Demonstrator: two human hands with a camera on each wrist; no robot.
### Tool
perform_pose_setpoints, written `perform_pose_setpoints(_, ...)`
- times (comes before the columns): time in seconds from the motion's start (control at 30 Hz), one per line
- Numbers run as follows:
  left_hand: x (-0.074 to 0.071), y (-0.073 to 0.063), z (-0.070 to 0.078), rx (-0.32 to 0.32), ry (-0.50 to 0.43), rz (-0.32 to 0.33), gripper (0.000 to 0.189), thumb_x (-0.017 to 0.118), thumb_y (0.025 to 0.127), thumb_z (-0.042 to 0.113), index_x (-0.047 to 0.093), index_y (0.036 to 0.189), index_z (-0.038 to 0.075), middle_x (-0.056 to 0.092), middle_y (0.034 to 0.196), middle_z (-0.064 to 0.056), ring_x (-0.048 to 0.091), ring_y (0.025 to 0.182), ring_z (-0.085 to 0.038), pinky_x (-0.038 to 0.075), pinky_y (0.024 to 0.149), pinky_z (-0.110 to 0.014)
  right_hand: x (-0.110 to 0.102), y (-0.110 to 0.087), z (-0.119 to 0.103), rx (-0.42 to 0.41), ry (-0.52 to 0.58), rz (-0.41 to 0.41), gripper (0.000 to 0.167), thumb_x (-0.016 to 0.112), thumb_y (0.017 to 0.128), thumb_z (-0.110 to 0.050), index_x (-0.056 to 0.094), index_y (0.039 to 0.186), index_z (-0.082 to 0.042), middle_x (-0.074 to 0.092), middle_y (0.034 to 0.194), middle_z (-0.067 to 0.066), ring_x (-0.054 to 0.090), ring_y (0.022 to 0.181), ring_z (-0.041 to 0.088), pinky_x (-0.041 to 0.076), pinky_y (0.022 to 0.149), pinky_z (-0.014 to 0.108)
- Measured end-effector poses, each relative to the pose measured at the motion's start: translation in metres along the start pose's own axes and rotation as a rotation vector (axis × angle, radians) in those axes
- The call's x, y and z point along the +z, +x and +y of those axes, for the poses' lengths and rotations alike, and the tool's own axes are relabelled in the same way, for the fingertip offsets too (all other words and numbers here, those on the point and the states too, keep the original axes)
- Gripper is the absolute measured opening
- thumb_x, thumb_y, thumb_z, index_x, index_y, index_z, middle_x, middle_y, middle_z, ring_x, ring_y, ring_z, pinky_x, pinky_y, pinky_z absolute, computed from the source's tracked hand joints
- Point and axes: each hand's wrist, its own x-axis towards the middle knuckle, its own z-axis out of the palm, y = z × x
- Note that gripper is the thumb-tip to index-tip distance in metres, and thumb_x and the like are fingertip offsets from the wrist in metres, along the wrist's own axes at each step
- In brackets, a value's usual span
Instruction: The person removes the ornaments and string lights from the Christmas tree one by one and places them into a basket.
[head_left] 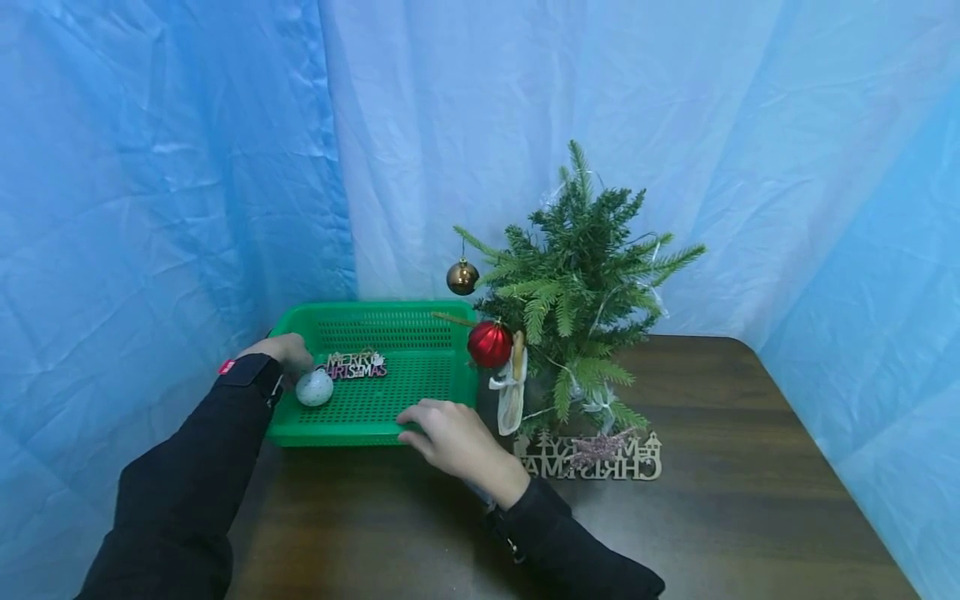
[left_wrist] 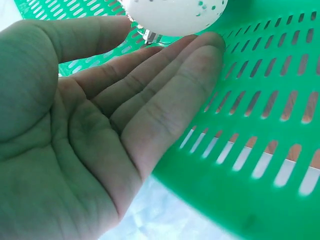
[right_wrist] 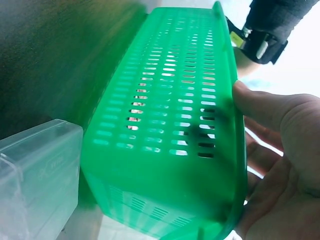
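A white speckled ball ornament (head_left: pixel 314 388) lies in the left part of the green basket (head_left: pixel 375 435). My left hand (head_left: pixel 289 352) reaches over the basket's left side, and its extended fingers (left_wrist: pixel 165 107) come right up to the ornament's metal cap (left_wrist: pixel 151 36). My right hand (head_left: pixel 453 435) holds the front rim near the right corner, thumb on the outer side and fingers over the inside. Between the hands, a small "Merry Christmas" sign (head_left: pixel 356 365) lies on the basket floor.
A small Christmas tree (head_left: pixel 581 292) stands right of the basket, bearing a brown ball (head_left: pixel 462 277) and a red ball (head_left: pixel 490 344). A wooden letter sign (head_left: pixel 645 458) is at its foot. A clear plastic box (right_wrist: pixel 40 180) sits close before the basket.
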Motion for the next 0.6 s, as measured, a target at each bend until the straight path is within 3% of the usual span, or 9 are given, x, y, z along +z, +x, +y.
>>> perform_pose_setpoints(0.2, -0.003, -0.006, 0.006, -0.01, 0.013, 0.003, 0.038, 0.052, 0.103, 0.009, 0.052, 0.126, -0.021, 0.066, 0.098, -0.03, 0.07, 0.09, -0.039, 0.059, 0.071, -0.039, -0.001, -0.001, -0.001, 0.001, -0.01, 0.007, 0.024, 0.07, 0.099, -0.026, 0.074, 0.119, -0.014, 0.073, 0.107, -0.002, 0.069, 0.093, 0.008, 0.053, 0.074, 0.019)
perform_pose_setpoints(0.33, -0.007, -0.011, 0.012, 0.004, 0.06, 0.007, 0.026, 0.052, 0.104, 0.013, 0.063, 0.101, -0.01, 0.061, 0.072, -0.011, 0.061, 0.063, -0.022, 0.051, 0.059, -0.032, 0.0, -0.002, -0.001, 0.005, -0.013, 0.015, 0.024, 0.07, 0.099, -0.026, 0.074, 0.119, -0.014, 0.073, 0.108, -0.002, 0.069, 0.093, 0.009, 0.054, 0.075, 0.02)
perform_pose_setpoints(0.47, -0.012, -0.017, 0.017, 0.026, 0.043, -0.007, 0.035, 0.05, 0.106, 0.014, 0.053, 0.071, 0.011, 0.043, 0.059, 0.002, 0.042, 0.051, -0.012, 0.04, 0.054, -0.03, 0.0, -0.003, -0.003, -0.001, -0.03, 0.023, 0.025, 0.07, 0.099, -0.025, 0.074, 0.12, -0.013, 0.073, 0.109, -0.001, 0.069, 0.097, 0.011, 0.055, 0.081, 0.024)
perform_pose_setpoints(0.53, -0.014, -0.019, 0.02, 0.033, 0.023, -0.003, 0.036, 0.05, 0.107, 0.015, 0.047, 0.071, 0.014, 0.038, 0.058, 0.003, 0.038, 0.049, -0.011, 0.04, 0.055, -0.03, 0.0, -0.004, -0.004, -0.005, -0.038, 0.024, 0.027, 0.07, 0.099, -0.025, 0.072, 0.123, -0.013, 0.072, 0.112, 0.0, 0.068, 0.101, 0.013, 0.055, 0.084, 0.027)
perform_pose_setpoints(0.6, -0.016, -0.02, 0.024, 0.044, 0.015, 0.01, 0.029, 0.051, 0.107, 0.017, 0.052, 0.079, 0.009, 0.037, 0.062, 0.003, 0.037, 0.05, -0.01, 0.041, 0.057, -0.03, -0.002, -0.005, -0.006, -0.006, -0.036, 0.02, 0.031, 0.069, 0.1, -0.026, 0.071, 0.127, -0.013, 0.071, 0.116, 0.001, 0.067, 0.106, 0.014, 0.054, 0.088, 0.029)
